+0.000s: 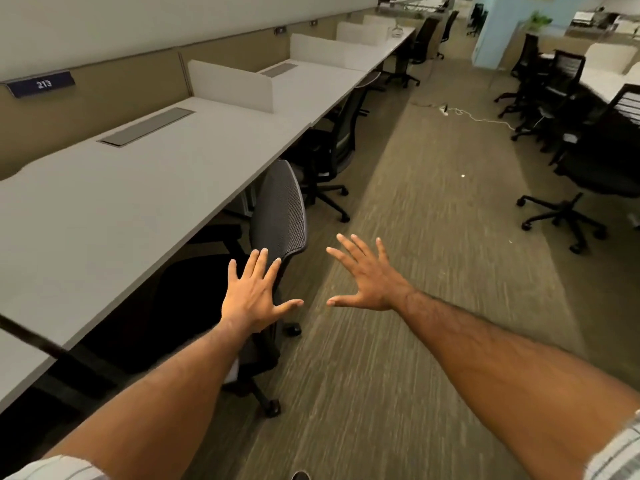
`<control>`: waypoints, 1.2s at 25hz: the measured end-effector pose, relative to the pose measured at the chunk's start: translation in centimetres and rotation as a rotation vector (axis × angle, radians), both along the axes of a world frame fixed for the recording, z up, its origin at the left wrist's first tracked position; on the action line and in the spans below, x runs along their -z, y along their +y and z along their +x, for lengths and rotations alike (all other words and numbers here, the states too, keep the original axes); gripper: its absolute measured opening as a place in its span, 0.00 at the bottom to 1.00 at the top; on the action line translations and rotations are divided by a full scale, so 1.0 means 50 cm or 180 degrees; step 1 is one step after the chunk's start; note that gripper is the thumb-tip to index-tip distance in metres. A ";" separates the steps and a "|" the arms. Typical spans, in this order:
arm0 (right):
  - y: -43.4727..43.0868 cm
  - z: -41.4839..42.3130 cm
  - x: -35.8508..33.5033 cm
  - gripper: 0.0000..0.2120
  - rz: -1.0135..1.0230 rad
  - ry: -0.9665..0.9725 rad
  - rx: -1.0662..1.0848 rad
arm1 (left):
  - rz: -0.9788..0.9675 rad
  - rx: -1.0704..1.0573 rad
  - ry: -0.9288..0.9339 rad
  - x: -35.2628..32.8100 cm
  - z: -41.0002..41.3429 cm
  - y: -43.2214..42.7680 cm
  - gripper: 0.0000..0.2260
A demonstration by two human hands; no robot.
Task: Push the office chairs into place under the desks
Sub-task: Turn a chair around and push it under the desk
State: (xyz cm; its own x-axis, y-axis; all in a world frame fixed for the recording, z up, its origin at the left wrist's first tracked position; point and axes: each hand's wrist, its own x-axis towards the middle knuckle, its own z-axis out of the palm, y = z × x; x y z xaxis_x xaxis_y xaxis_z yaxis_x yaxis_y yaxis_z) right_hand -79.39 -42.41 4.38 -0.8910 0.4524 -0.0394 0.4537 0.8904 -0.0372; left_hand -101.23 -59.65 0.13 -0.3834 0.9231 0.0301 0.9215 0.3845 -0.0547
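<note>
A black mesh-backed office chair stands tucked against the long white desk, its seat under the desktop. My left hand is spread flat over the lower edge of the chair's backrest, fingers apart, gripping nothing. My right hand hovers open to the right of the chair, over the carpet, touching nothing. A second black chair sits at the neighbouring desk bay further along, its base sticking out into the aisle.
More black chairs line the same desk row further off. Other chairs stand at the desks on the right. A white cable lies across the carpeted aisle. White dividers separate the bays.
</note>
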 end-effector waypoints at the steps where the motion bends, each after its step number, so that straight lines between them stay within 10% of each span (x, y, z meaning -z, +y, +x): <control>1: 0.037 -0.018 0.000 0.55 -0.0021 0.0034 -0.0076 | 0.0008 -0.0061 -0.0016 0.000 -0.018 0.020 0.54; 23: 0.600 -0.494 -0.023 0.56 -0.0102 -0.0137 -0.2557 | 0.0514 -0.1905 -0.0981 -0.043 -0.044 0.417 0.56; 30: 0.616 -0.634 -0.020 0.51 -0.0026 -0.0348 -0.2870 | 0.0369 -0.2300 -0.2655 -0.001 -0.089 0.487 0.49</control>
